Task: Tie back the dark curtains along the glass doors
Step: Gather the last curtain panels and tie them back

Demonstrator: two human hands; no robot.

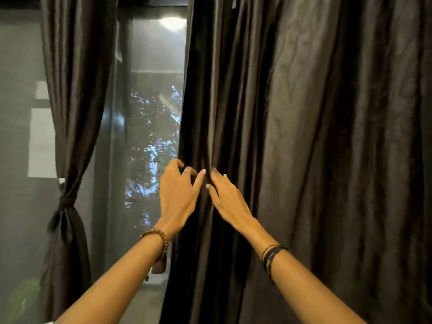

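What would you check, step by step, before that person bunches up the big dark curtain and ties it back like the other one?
1. Left curtain already tied: ok, a tie band cinches it.
2. Left hand at the edge of the right curtain: ok, fingers curled around its folds.
3. Right hand on the fabric: ok, fingers tucked into a fold.
4. Right curtain gathered: not ok, it hangs spread wide.
5. Tie for this curtain within reach: cannot tell, none visible.
6. Glass door uncovered: ok, only in the gap between the curtains.
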